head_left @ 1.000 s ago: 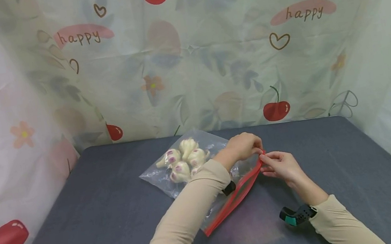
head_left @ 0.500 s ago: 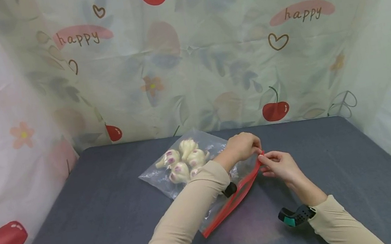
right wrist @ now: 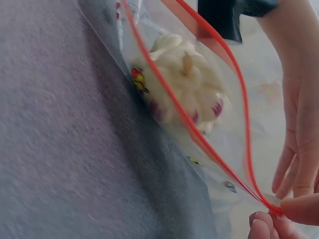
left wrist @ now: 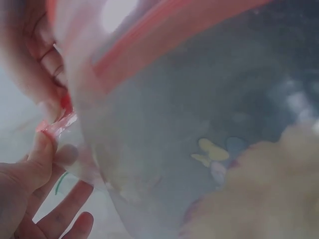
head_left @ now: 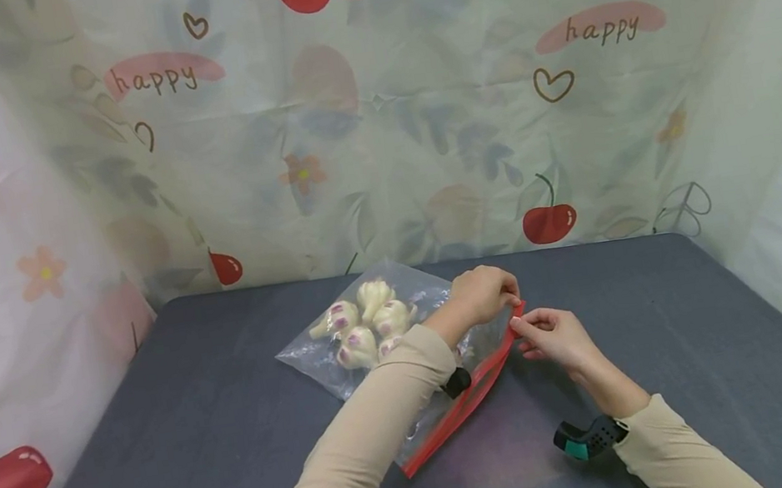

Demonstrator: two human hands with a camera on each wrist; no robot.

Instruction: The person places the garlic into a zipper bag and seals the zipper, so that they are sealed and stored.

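A clear zip bag (head_left: 434,281) with a red zip strip (head_left: 455,416) lies slantwise on the dark table. Several white garlic bulbs (head_left: 372,300) with purple marks lie inside. Reaching over the bag, my left hand (head_left: 484,295) pinches the far end of the strip. Just nearer along it, my right hand (head_left: 555,339) pinches the red edge between thumb and index finger. In the right wrist view the two red strips (right wrist: 172,97) stand apart over a garlic bulb (right wrist: 187,82) and meet at the right fingertips (right wrist: 301,209). My left forearm hides part of the bag.
A dark band with a camera (head_left: 590,438) sits on the right wrist; another black device (head_left: 456,383) is on the left wrist. The dark table (head_left: 186,443) is enclosed by a cherry-print curtain (head_left: 382,135) at the back and sides.
My right hand has slid slightly toward the near end along the red strip, away from my left fingertips. The left hand keeps its pinch at the far corner.
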